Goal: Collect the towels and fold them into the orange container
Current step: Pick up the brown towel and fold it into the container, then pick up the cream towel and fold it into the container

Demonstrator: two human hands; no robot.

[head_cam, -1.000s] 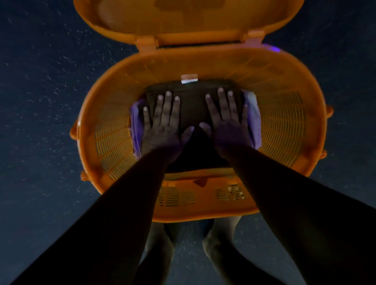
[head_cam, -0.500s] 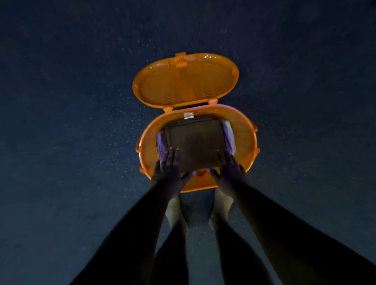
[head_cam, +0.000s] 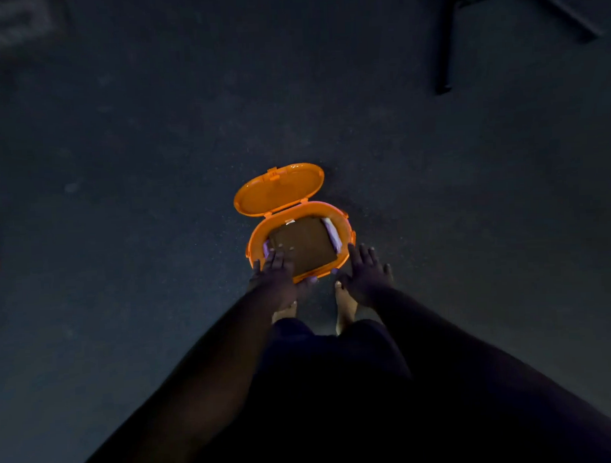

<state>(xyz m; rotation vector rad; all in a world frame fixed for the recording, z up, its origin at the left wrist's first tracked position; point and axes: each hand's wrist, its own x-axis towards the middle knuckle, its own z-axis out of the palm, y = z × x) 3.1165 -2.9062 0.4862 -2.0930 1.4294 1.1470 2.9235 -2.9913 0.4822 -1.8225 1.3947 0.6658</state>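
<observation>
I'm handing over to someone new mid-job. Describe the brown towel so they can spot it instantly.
Find the orange container on the dark floor, its lid hinged open at the far side. The brown towel lies folded flat inside, on top. It is the dark square; the pale purple towel only peeks out at its sides.

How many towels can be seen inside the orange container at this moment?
2. A folded brown towel lies on top in the orange container. A purple towel lies under it, its edges showing at both sides. More may be hidden underneath.
</observation>
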